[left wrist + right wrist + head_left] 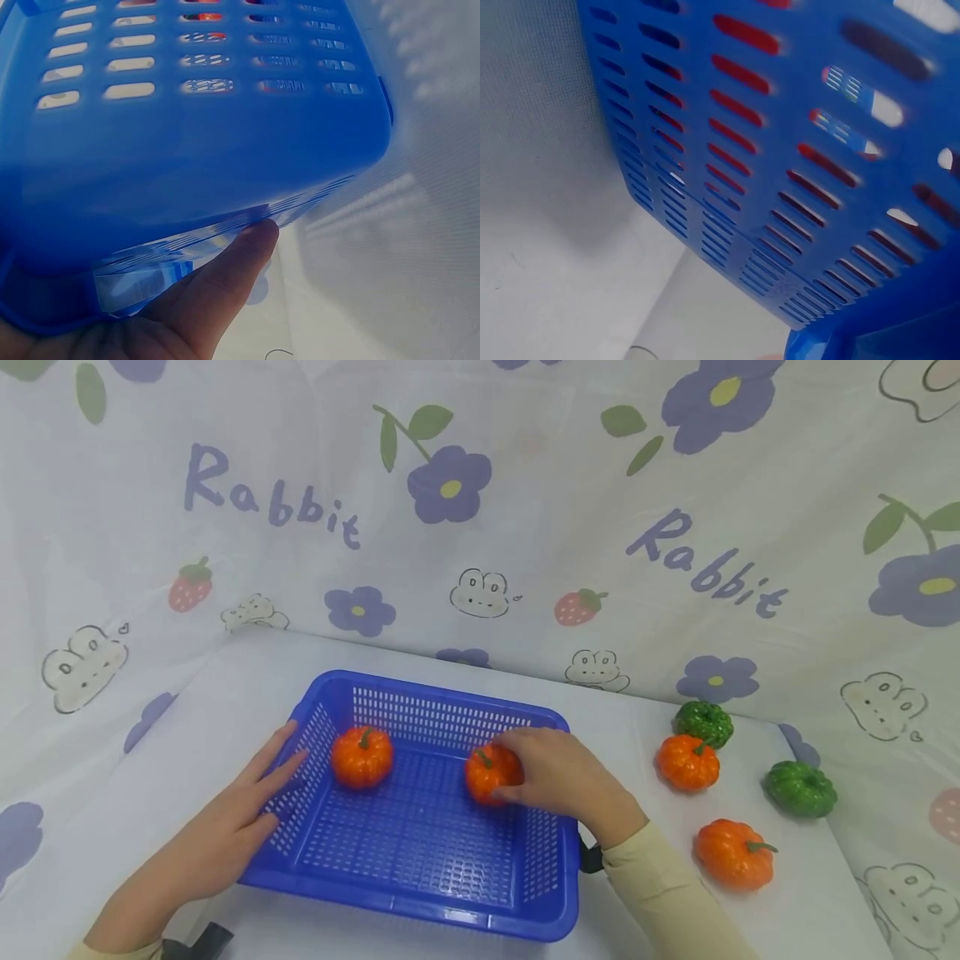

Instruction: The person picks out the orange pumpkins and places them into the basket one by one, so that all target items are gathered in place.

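Observation:
A blue plastic basket (408, 910) with slotted walls stands on the white table. My left hand (225, 822) holds its left rim; in the left wrist view one finger (236, 274) lies against the outside of the basket wall (187, 150). Inside the basket, my right hand (558, 772) grips a small orange pumpkin (487, 774) near the right wall, fingers over its top and right side. A second orange pumpkin (362, 758) sits at the basket's left. Through the slots of the basket wall (697, 180), the right wrist view shows red-orange patches; the right hand is mostly hidden there.
Right of the basket lie two orange pumpkins, one farther back (687, 763) and one nearer (735, 854). Two green pumpkins are there too, one at the back (703, 724) and one at the far right (800, 789). A patterned cloth (525, 543) hangs behind the table.

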Motion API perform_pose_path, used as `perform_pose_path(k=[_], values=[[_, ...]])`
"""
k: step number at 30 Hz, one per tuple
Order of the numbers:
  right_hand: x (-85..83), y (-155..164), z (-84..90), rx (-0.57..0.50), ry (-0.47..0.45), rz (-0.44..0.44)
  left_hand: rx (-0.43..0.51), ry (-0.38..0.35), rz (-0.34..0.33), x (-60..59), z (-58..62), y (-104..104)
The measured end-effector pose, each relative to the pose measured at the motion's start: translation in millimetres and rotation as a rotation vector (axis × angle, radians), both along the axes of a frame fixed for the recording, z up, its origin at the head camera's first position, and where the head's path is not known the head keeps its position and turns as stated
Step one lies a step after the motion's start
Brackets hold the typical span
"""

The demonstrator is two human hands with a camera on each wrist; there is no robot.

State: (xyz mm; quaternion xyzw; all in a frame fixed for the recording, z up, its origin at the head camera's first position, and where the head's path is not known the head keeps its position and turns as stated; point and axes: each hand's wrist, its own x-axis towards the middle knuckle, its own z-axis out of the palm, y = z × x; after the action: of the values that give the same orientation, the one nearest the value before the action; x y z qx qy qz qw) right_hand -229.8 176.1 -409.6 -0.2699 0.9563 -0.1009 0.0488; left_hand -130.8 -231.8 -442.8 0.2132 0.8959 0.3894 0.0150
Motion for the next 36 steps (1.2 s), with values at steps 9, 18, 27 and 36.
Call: perform_pose_path(k=[9,18,27,36], values=[[-1.4,0.4,1.0,-0.015,-0.016,0.011,0.009,0.035,-0.014,-0.4,-2.4,-1.4],[0.8,13.9,8.3,-0.186,-0.035,0.022,-0.001,0.011,-0.004,0.0,-1.2,-0.3],[7.3,32.9,20.8,-0.308,0.065,0.003,-0.007,0.023,-0.007,-1.1,0.0,-0.4],[12.1,50.4,26.3,-0.343,0.128,-0.011,0.007,0.013,-0.010,-1.4,0.1,0.2]])
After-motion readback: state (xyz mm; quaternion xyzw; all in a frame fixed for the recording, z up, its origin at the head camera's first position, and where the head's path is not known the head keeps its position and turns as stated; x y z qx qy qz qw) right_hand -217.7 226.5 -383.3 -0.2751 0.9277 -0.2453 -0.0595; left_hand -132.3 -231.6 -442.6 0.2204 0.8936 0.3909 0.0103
